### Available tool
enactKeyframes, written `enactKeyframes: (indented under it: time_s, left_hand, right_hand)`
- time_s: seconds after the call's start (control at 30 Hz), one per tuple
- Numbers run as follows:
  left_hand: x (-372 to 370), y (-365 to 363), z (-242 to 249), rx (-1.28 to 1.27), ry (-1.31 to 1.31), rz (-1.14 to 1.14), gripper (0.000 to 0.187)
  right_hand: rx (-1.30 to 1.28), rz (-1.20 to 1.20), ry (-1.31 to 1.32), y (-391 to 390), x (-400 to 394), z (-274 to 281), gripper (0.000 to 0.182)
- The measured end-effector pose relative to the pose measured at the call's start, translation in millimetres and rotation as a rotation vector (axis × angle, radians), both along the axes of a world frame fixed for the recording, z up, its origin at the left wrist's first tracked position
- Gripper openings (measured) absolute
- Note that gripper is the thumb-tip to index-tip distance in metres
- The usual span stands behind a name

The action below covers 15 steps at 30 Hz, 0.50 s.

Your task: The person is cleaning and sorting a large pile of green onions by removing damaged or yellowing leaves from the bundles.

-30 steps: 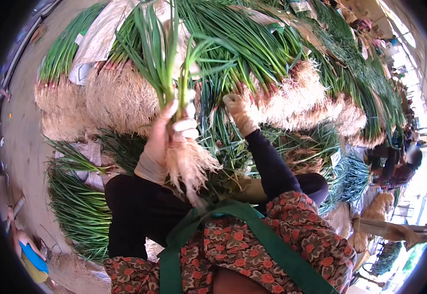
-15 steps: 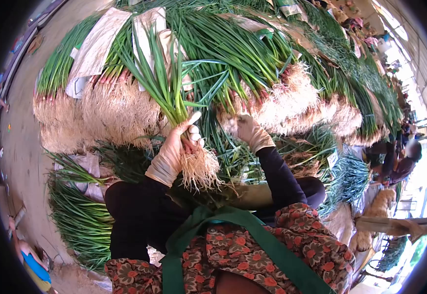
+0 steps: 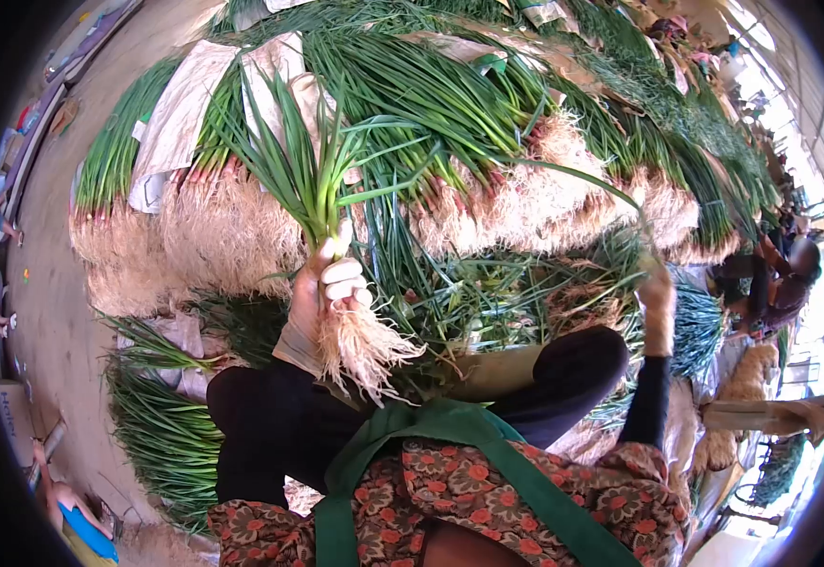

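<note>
My left hand (image 3: 322, 298), in a pale glove, is wrapped round a bunch of green onions (image 3: 316, 184), leaves up and roots hanging below the fist. Out to the right, my right hand (image 3: 656, 288) is raised above the loose leaves, its gloved fingers blurred. A long green leaf (image 3: 582, 177) arches from near the bunches to the fingers of that hand. Behind the held bunch lie rows of stacked green onions (image 3: 431, 85) with their pale roots (image 3: 232, 217) facing me.
Loose trimmed leaves (image 3: 488, 302) lie in front of my crossed legs. More green onions (image 3: 166, 435) are piled at the left, by the concrete floor (image 3: 62, 321). A person (image 3: 785, 283) sits at the right; another person (image 3: 77, 515) is at the lower left.
My right hand has swung far out to the right, away from the bunch, with a long leaf now trailing to it. My left hand has shifted slightly left and down with its bunch.
</note>
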<state>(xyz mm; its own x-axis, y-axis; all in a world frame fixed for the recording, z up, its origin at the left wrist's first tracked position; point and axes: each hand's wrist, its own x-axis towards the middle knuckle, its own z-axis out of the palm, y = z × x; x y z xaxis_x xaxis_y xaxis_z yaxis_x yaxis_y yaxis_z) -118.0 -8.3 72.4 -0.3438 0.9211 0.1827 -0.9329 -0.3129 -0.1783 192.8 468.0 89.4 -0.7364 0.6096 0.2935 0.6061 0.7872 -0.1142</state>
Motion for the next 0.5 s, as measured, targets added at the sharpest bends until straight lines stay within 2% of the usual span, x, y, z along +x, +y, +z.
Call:
enactKeyframes:
  time_s: [0.07,0.13,0.17,0.23,0.27,0.33,0.43,0.47,0.5]
  left_hand:
    - [8.4,1.7,9.8,0.024,-0.009,0.031,0.029]
    - [12.3,6.6,17.9,0.094,0.014,-0.021,0.028]
    - [12.9,9.7,20.2,0.084,0.064,-0.023,0.024]
    - [12.2,17.3,17.7,0.105,0.108,-0.063,0.022]
    - [10.9,21.2,15.0,0.114,0.134,-0.082,0.021]
    - [10.7,27.0,10.4,0.081,0.195,-0.095,0.021]
    - [14.5,33.0,7.8,0.122,0.242,-0.157,0.016]
    - [19.6,31.5,14.4,0.064,0.231,-0.157,0.014]
    - [20.7,29.7,14.0,0.040,0.238,-0.153,0.014]
  right_hand:
    - [0.140,-0.244,-0.301,47.1,120.5,-13.9,0.030]
    - [-0.207,-0.707,-0.552,-15.2,126.5,26.3,0.035]
    - [-0.177,-0.519,-0.348,-13.8,127.4,16.4,0.038]
    - [-0.254,-0.207,0.071,-30.1,80.6,14.9,0.045]
    - [-0.414,0.016,0.216,-70.2,11.4,42.9,0.042]
    - [-0.828,0.474,0.451,-113.5,-80.2,38.1,0.036]
    - [-0.445,0.831,0.466,-190.6,-224.7,42.7,0.027]
    - [-0.621,0.806,0.477,-213.9,-262.0,34.0,0.025]
    - [-0.800,0.805,0.363,-235.2,-287.2,24.6,0.025]
